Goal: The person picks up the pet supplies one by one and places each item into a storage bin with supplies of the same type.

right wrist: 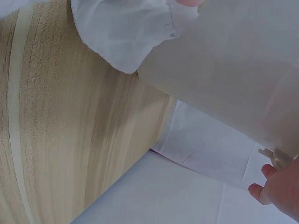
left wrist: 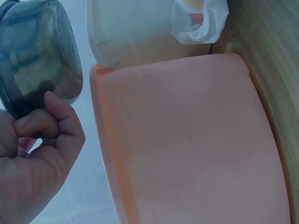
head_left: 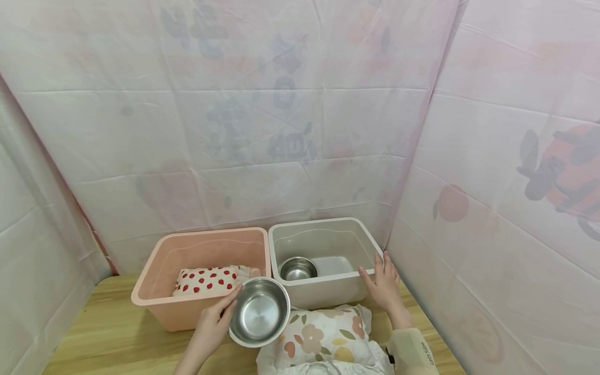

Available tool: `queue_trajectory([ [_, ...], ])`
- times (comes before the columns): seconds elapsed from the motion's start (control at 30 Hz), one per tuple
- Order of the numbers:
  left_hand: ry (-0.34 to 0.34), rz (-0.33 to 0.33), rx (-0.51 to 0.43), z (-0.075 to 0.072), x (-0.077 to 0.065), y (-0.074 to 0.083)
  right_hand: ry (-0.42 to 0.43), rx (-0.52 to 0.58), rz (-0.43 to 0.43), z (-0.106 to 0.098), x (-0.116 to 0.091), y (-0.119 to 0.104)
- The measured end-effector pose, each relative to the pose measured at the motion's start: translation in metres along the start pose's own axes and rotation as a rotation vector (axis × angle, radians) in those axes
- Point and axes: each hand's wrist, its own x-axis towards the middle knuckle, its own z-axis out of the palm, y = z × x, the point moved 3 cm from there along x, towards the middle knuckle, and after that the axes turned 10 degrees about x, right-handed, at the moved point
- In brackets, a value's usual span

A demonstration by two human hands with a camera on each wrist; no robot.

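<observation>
A shiny metal bowl (head_left: pixel 260 311) is pinched at its left rim by my left hand (head_left: pixel 213 324), tilted with its inside toward the head camera. In the left wrist view the same bowl (left wrist: pixel 44 56) shows its outer side, the fingers curled at its edge. My right hand (head_left: pixel 385 284) rests with spread fingers at the right front rim of the grey-white bin (head_left: pixel 319 291). Inside that bin sits a second metal bowl (head_left: pixel 298 269). The pink bin (head_left: pixel 183 312) beside it contains a white bag with red strawberry-like dots (head_left: pixel 206 281).
A floral-print cloth bundle (head_left: pixel 323 338) lies on the wooden table (head_left: pixel 108 323) in front of the grey-white bin. Printed cloth walls (head_left: pixel 244 130) rise behind the bins and on both sides.
</observation>
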Motion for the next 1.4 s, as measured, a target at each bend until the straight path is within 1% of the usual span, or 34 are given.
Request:
queue_trajectory([
  [0.17, -0.003, 0.001, -0.021, 0.001, 0.004, 0.003, 0.005, 0.001, -0.003, 0.0, 0.0, 0.0],
  [0.37, -0.039, -0.028, -0.081, 0.003, 0.01, 0.008, 0.008, 0.005, -0.006, 0.0, 0.0, 0.0],
  [0.5, -0.05, -0.04, -0.092, 0.006, 0.014, 0.011, 0.009, 0.006, -0.008, 0.0, 0.0, 0.0],
  [0.6, -0.054, -0.038, -0.1, 0.008, 0.016, 0.014, 0.008, 0.004, -0.006, 0.0, 0.0, 0.0],
  [0.7, -0.06, -0.02, -0.114, 0.009, 0.018, 0.017, 0.009, 0.002, -0.004, 0.0, 0.0, 0.0],
  [0.83, -0.082, -0.011, -0.131, 0.011, 0.022, 0.02, 0.01, -0.003, 0.0, 0.001, 0.0, 0.0],
  [1.0, -0.115, -0.041, -0.162, 0.012, 0.028, 0.024, 0.011, -0.008, -0.002, 0.0, 0.0, 0.0],
  [1.13, -0.122, -0.045, -0.166, 0.013, 0.034, 0.028, 0.006, 0.003, -0.005, 0.0, 0.001, 0.0],
  [1.23, -0.124, -0.033, -0.163, 0.012, 0.04, 0.031, 0.002, 0.003, -0.002, 0.001, 0.001, 0.0],
  [1.4, -0.149, -0.029, -0.164, 0.011, 0.048, 0.037, 0.005, -0.005, 0.0, 0.001, 0.0, 0.001],
])
